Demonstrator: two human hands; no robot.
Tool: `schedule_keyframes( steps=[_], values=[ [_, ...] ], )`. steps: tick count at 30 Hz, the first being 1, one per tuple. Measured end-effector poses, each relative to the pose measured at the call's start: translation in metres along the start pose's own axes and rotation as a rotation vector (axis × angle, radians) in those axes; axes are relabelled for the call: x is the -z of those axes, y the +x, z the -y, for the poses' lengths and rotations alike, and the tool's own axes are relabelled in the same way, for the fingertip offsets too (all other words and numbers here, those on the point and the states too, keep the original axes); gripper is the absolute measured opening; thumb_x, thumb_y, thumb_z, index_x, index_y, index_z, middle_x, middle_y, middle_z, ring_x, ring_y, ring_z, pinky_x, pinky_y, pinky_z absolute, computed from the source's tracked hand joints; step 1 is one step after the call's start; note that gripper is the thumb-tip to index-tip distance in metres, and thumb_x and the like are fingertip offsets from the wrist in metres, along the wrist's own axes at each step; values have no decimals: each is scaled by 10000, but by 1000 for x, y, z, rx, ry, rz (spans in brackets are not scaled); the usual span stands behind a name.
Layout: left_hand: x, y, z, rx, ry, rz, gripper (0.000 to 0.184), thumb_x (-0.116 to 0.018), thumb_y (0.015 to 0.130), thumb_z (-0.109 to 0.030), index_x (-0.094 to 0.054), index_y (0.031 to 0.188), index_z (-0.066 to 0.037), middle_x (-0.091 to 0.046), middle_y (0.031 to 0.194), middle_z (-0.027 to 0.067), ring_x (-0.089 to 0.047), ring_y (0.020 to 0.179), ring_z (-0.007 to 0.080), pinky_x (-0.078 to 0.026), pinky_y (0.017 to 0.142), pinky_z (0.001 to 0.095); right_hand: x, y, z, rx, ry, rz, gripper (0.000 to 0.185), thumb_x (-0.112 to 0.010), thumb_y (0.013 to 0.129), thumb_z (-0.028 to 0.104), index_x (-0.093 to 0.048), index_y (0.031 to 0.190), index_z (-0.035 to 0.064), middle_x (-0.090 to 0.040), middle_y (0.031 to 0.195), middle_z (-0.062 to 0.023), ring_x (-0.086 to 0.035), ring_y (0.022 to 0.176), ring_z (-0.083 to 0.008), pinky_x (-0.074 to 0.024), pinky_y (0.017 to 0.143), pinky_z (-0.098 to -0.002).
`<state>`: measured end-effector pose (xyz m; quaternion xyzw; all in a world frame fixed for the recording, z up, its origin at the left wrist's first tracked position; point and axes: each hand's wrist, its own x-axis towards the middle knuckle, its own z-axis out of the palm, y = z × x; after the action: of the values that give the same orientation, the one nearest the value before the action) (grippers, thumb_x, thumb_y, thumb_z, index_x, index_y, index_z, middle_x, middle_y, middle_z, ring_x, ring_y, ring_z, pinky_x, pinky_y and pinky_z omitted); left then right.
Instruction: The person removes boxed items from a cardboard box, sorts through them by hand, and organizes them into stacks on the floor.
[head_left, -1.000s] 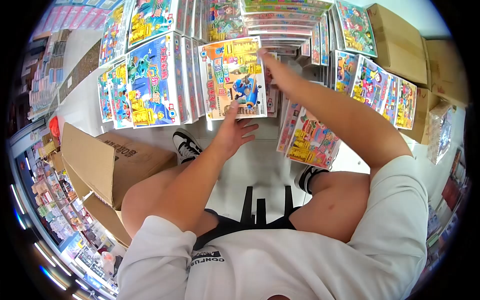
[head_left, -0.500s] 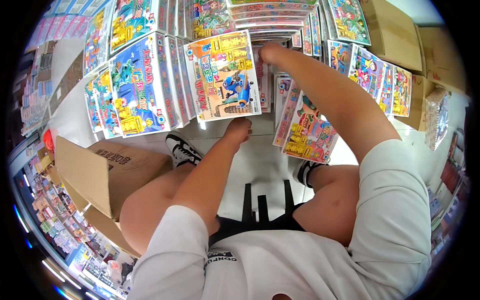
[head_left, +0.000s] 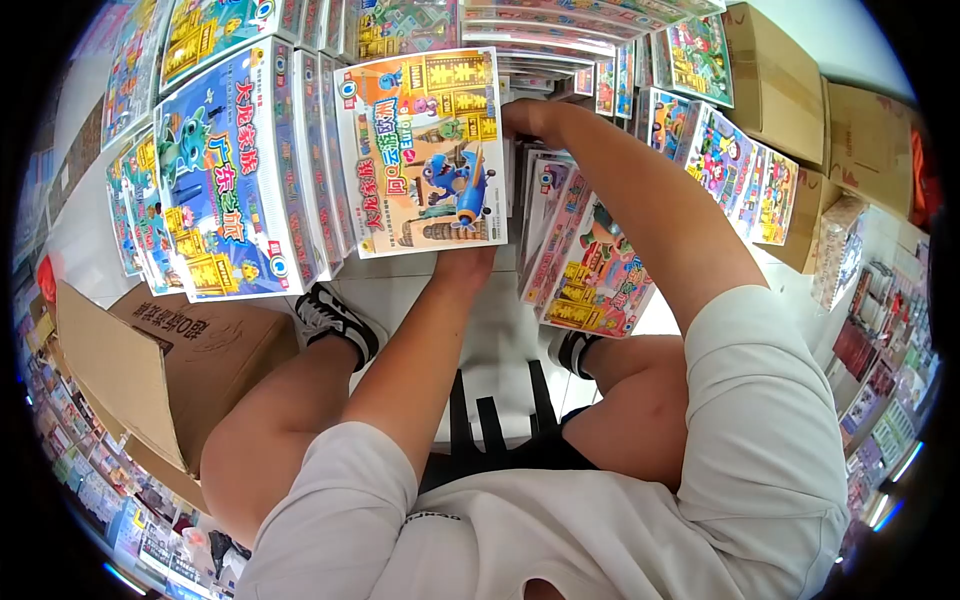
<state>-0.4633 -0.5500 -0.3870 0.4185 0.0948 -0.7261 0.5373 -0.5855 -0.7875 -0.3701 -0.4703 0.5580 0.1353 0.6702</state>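
Observation:
In front of me stands a flat orange picture box [head_left: 425, 150] with a blue cartoon dragon and a plane on its cover. My left hand [head_left: 466, 262] reaches under its bottom edge, and the fingers are hidden behind it. At the box's upper right edge is my right hand [head_left: 532, 120], its fingers curled and their tips hidden, so what they grip cannot be made out. Left of the orange box is a row of similar boxes, headed by a blue box [head_left: 220, 170]. Below my right forearm leans a pink box [head_left: 600, 270] with more boxes behind it.
An open cardboard carton [head_left: 190, 350] is beside my left leg. Brown cartons [head_left: 775, 75] are stacked at the upper right. More boxes [head_left: 725, 150] line the right side. My shoes [head_left: 340, 325] rest on the pale tiled floor, close to the boxes.
The view has shifted, so most things lie further left. My left hand has gone from below the orange box to under its edge, its fingers now hidden. My right hand stays at the right edge.

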Motion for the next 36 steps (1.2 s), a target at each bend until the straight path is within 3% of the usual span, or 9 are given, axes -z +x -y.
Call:
schedule_keyframes(
  steps=[8,10,15,19,23,29,32,34,36],
  values=[
    [21,7,-9,-86,-23,-4,494,-555,1057,-446,-518,1484,-201,-557,1478,34,-490,1384,248,-317,1229,514,-5,-4,6,29,-97,59,145,-678,800,181,-736,825,50,-604,846,-64,-499,774,-191,-417,725,-379],
    [25,4,-19,-117,-51,-15,494,-559,1053,-440,-525,1478,-191,-585,1457,34,-525,1365,247,-353,1212,510,-4,8,5,195,-335,117,153,-684,787,168,-749,847,42,-650,899,-94,-540,810,-224,-441,762,-391],
    [25,-19,-53,-61,-260,16,494,-511,1065,-455,-522,1440,-133,-614,1399,51,-615,1263,262,-513,1088,460,-20,31,7,214,-453,25,269,-700,722,131,-785,959,34,-745,987,-177,-679,856,-321,-523,741,-494],
    [16,-46,-101,-98,-222,-114,665,-475,1006,-594,-531,1473,-123,-595,1465,87,-571,1329,337,-456,1126,541,-11,37,35,183,-1080,257,256,-694,808,148,-799,1014,37,-749,1069,-202,-707,813,-354,-552,762,-500],
    [27,-47,-138,-309,-233,140,753,-442,994,-639,-496,1513,-97,-504,1557,123,-499,1396,368,-421,1142,582,8,49,17,-55,-120,-27,252,-664,893,210,-800,1047,64,-746,1090,-204,-712,824,-369,-564,777,-551],
    [41,-43,-189,-374,-169,362,741,-456,1003,-618,-479,1525,-93,-508,1550,130,-498,1398,367,-414,1149,583,-50,119,-51,-5,197,-515,431,-624,943,342,-725,1199,10,-717,1205,-224,-702,1025,-376,-542,890,-502],
    [52,-36,-190,-347,-165,378,736,-463,1007,-607,-471,1532,-91,-510,1547,133,-497,1399,367,-411,1152,584,-77,156,-81,91,262,-586,530,-604,969,407,-687,1275,-17,-702,1263,-234,-697,1126,-380,-531,947,-477],
    [59,-30,-182,-317,-176,374,733,-468,1010,-600,-466,1536,-90,-511,1545,135,-497,1400,366,-409,1154,585,-76,81,-35,54,101,-614,469,-612,974,352,-686,1253,-18,-743,1168,-237,-729,1053,-405,-555,876,-462],
    [63,-25,-172,-292,-191,370,730,-472,1013,-593,-460,1540,-89,-513,1542,137,-497,1401,366,-407,1157,585,-87,150,-75,67,460,-563,610,-544,968,427,-649,1321,-60,-645,1344,-283,-637,1225,-404,-482,1017,-436]
  ],
)
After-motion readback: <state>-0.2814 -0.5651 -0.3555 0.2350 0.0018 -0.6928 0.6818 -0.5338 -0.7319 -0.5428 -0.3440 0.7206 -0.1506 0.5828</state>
